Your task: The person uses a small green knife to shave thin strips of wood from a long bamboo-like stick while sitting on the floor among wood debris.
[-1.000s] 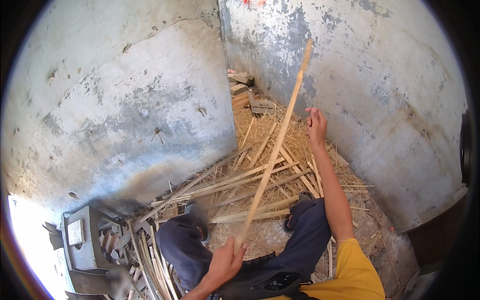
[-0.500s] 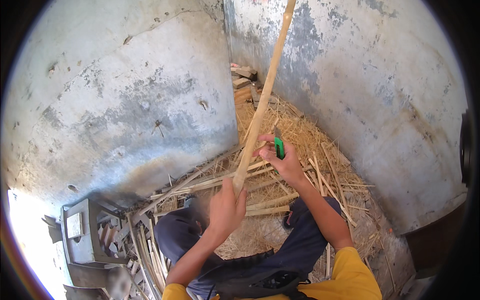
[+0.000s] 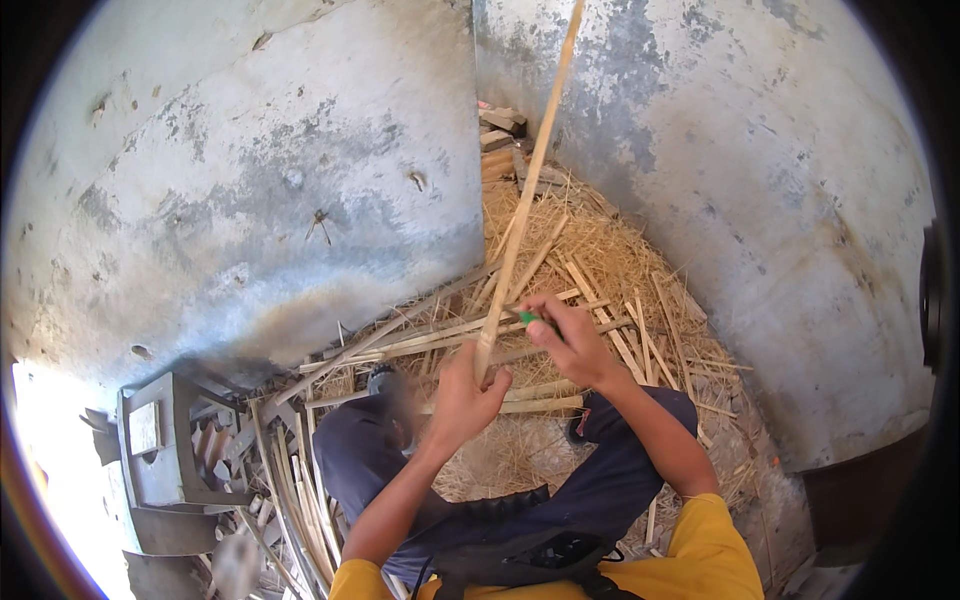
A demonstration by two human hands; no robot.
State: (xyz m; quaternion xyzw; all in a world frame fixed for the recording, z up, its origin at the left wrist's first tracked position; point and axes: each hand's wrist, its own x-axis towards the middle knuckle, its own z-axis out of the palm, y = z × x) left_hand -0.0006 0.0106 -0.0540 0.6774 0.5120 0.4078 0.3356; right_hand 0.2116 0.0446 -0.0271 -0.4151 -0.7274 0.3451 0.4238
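Note:
A long pale bamboo strip (image 3: 530,195) rises from between my legs and runs out past the top of the view. My left hand (image 3: 466,395) is closed round its lower end. Beside the strip, a little higher up, my right hand (image 3: 568,342) grips a green utility knife (image 3: 529,318). Its blade end points at the strip and seems to meet its edge just above my left hand. Most of the knife's handle is hidden by my fingers.
Bamboo shavings (image 3: 600,240) and loose split strips (image 3: 540,398) cover the floor between two peeling walls (image 3: 230,180). At the left stands a grey box-like wooden frame (image 3: 165,450), with more strips (image 3: 310,500) beside it. Wood blocks (image 3: 500,128) lie in the far corner.
My right hand has come down and turned, bringing the knife to the strip. The strip has rolled in my left hand, now showing a narrower side.

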